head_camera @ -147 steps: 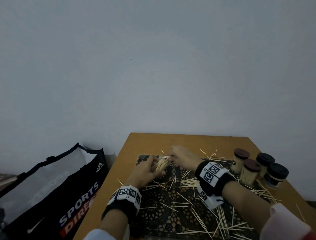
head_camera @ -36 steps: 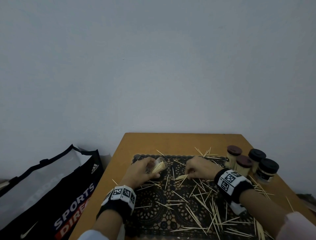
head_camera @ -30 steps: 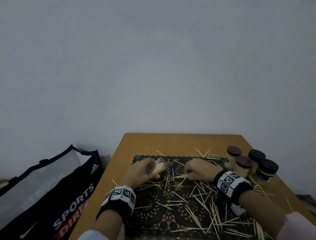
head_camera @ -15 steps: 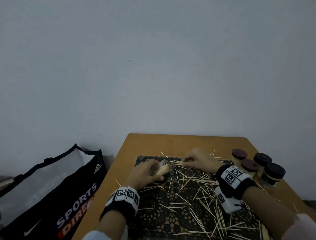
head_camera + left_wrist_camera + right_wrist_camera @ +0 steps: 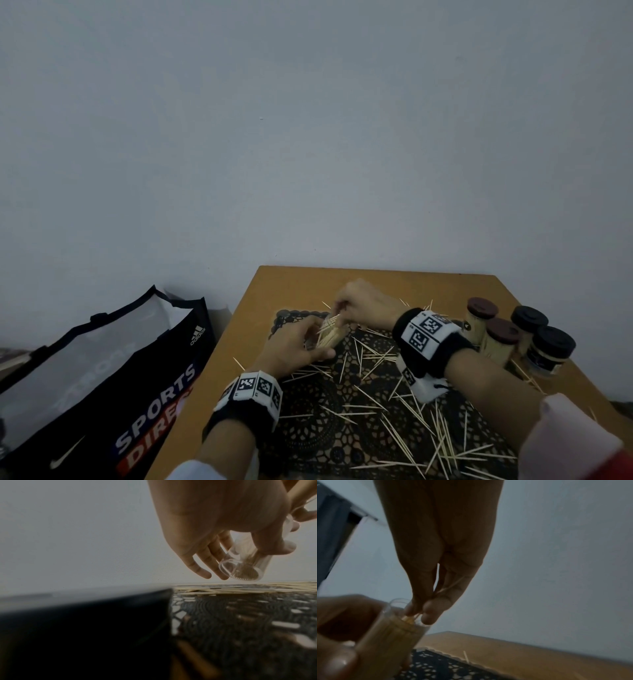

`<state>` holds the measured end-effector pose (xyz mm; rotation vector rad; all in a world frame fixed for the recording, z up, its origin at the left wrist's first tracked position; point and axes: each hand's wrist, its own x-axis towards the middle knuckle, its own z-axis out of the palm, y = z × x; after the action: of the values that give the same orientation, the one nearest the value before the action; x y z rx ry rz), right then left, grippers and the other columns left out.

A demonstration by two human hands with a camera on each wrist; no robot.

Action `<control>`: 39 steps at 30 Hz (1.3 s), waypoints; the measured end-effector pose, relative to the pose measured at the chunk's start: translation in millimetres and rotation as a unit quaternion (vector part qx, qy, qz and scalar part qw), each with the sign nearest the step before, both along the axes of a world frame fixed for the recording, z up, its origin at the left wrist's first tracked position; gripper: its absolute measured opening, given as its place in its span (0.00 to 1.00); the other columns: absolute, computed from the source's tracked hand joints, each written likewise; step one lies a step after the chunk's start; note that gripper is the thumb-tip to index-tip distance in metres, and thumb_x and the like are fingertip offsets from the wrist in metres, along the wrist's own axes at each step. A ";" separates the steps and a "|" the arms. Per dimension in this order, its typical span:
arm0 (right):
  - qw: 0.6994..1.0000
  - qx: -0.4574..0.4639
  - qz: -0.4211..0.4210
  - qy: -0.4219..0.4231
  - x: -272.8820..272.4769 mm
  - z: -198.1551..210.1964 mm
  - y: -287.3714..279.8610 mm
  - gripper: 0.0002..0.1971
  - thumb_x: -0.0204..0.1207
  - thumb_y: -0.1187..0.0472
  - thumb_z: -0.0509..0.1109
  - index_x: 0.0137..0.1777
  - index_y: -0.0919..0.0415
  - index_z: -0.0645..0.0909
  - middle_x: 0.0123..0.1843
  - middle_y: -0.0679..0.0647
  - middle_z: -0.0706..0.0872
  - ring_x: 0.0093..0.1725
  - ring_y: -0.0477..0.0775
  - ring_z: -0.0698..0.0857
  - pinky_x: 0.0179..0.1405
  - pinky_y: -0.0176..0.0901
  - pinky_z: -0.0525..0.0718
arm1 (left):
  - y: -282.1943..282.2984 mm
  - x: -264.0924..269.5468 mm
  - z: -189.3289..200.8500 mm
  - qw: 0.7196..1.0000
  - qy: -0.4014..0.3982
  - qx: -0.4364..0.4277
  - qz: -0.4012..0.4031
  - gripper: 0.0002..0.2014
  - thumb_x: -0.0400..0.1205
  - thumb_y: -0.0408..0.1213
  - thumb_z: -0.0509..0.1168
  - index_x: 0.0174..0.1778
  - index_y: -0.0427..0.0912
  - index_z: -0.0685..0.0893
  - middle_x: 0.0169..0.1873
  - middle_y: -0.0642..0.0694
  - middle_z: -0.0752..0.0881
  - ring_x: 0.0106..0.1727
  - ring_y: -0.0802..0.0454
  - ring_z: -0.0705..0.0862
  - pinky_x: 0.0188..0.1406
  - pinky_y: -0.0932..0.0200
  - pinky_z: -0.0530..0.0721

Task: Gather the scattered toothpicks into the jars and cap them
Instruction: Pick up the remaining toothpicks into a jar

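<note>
My left hand [image 5: 301, 346] grips a clear open jar [image 5: 330, 337] of toothpicks, tilted, just above the black lace mat [image 5: 329, 411]. The left wrist view shows that jar [image 5: 248, 566] from below, with my left hand [image 5: 223, 527] round it. My right hand [image 5: 356, 305] pinches a few toothpicks at the jar's mouth. The right wrist view has my right hand [image 5: 423, 614] with those toothpicks [image 5: 414, 616] at the jar [image 5: 397, 632] rim. Several loose toothpicks [image 5: 394, 411] lie scattered over the mat.
Several capped jars [image 5: 507, 335] stand at the right of the wooden table [image 5: 298, 284], two with brown lids, two with black. A dark shopping bag [image 5: 102, 383] sits on the floor to the left. A grey wall rises behind.
My right hand picked toothpicks off the mat's middle and carried them up and left to the mouth of the jar. The left hand kept holding the jar.
</note>
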<state>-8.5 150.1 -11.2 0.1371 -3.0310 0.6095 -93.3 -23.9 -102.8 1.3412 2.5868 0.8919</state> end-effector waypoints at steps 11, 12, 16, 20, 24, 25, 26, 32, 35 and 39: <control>0.986 -0.143 -0.086 0.028 -0.3 9.1 -7.9 0.09 0.67 0.72 0.80 0.47 0.64 0.90 0.44 0.53 0.90 0.39 0.43 0.86 0.44 0.36 0.88 | -0.7 -0.9 0.0 1.000 -0.003 0.020 0.005 0.29 0.75 0.62 0.71 0.67 0.50 0.77 0.53 0.55 0.85 0.50 0.58 0.82 0.45 0.63 0.78; 0.986 -0.135 -0.088 0.040 0.1 7.9 -9.8 0.08 0.67 0.71 0.80 0.46 0.64 0.90 0.44 0.54 0.91 0.38 0.42 0.86 0.43 0.35 0.87 | -0.7 -1.3 -1.0 1.000 -0.004 0.023 0.005 0.28 0.75 0.62 0.71 0.66 0.50 0.78 0.52 0.54 0.85 0.49 0.58 0.83 0.46 0.61 0.80; 0.992 -0.096 -0.067 0.043 0.6 1.9 -15.4 0.05 0.68 0.69 0.80 0.43 0.64 0.91 0.42 0.53 0.91 0.32 0.35 0.81 0.31 0.25 0.80 | -0.8 -3.1 -3.9 1.000 0.000 0.024 0.000 0.27 0.74 0.63 0.71 0.63 0.51 0.78 0.49 0.54 0.85 0.47 0.58 0.84 0.47 0.57 0.82; 0.995 -0.081 -0.052 0.023 -0.7 -0.6 -12.0 0.06 0.70 0.69 0.78 0.46 0.62 0.91 0.44 0.52 0.91 0.36 0.36 0.82 0.32 0.24 0.77 | 0.1 -3.2 -4.0 1.000 0.003 0.028 -0.005 0.25 0.75 0.61 0.72 0.60 0.50 0.78 0.47 0.53 0.85 0.46 0.56 0.84 0.47 0.54 0.83; 0.986 -0.160 -0.042 0.027 1.8 2.0 -2.5 0.10 0.67 0.74 0.79 0.47 0.62 0.91 0.43 0.50 0.91 0.39 0.37 0.86 0.37 0.27 0.82 | 0.0 -2.1 -2.1 1.000 0.004 0.027 0.002 0.26 0.75 0.61 0.72 0.62 0.50 0.78 0.47 0.54 0.84 0.46 0.55 0.83 0.47 0.55 0.82; 0.982 -0.184 -0.035 0.027 3.0 2.9 0.9 0.11 0.66 0.74 0.79 0.47 0.62 0.90 0.43 0.50 0.91 0.40 0.40 0.87 0.39 0.29 0.84 | -0.2 -1.9 -1.8 1.000 0.002 0.024 0.000 0.26 0.75 0.61 0.72 0.62 0.50 0.78 0.47 0.54 0.84 0.47 0.55 0.83 0.48 0.55 0.82; 0.977 -0.210 -0.028 0.025 4.4 4.4 3.8 0.11 0.66 0.74 0.79 0.48 0.62 0.90 0.44 0.51 0.91 0.43 0.44 0.89 0.43 0.32 0.86 | -0.3 -1.7 -1.3 1.000 -0.001 0.021 -0.001 0.27 0.75 0.61 0.72 0.63 0.50 0.77 0.48 0.54 0.84 0.48 0.55 0.83 0.49 0.55 0.82; 0.932 -0.363 -0.016 0.006 15.1 12.5 25.0 0.12 0.76 0.73 0.71 0.57 0.65 0.85 0.55 0.58 0.89 0.53 0.54 0.89 0.50 0.38 0.88 | -1.1 0.2 -0.5 0.999 -0.013 0.031 0.005 0.26 0.74 0.60 0.73 0.63 0.51 0.78 0.49 0.54 0.85 0.48 0.57 0.84 0.51 0.52 0.83; 0.950 -0.308 -0.052 0.015 21.6 5.8 46.2 0.11 0.77 0.70 0.71 0.58 0.63 0.84 0.57 0.57 0.88 0.50 0.53 0.89 0.47 0.37 0.88 | -1.8 1.7 1.1 0.999 -0.020 0.034 0.005 0.24 0.75 0.59 0.72 0.62 0.52 0.77 0.49 0.55 0.85 0.48 0.58 0.83 0.51 0.54 0.84; 0.991 -0.045 -0.087 -0.095 43.0 -13.7 79.3 0.13 0.82 0.64 0.67 0.66 0.58 0.81 0.63 0.53 0.84 0.58 0.48 0.83 0.48 0.26 0.77 | -2.5 4.2 5.2 0.999 -0.019 0.027 0.007 0.25 0.76 0.58 0.72 0.64 0.50 0.77 0.50 0.56 0.84 0.49 0.58 0.83 0.48 0.60 0.81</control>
<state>34.5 229.3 -24.8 -0.1994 -3.1400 0.7818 -89.1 -26.4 -97.6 1.3080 2.5636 0.9852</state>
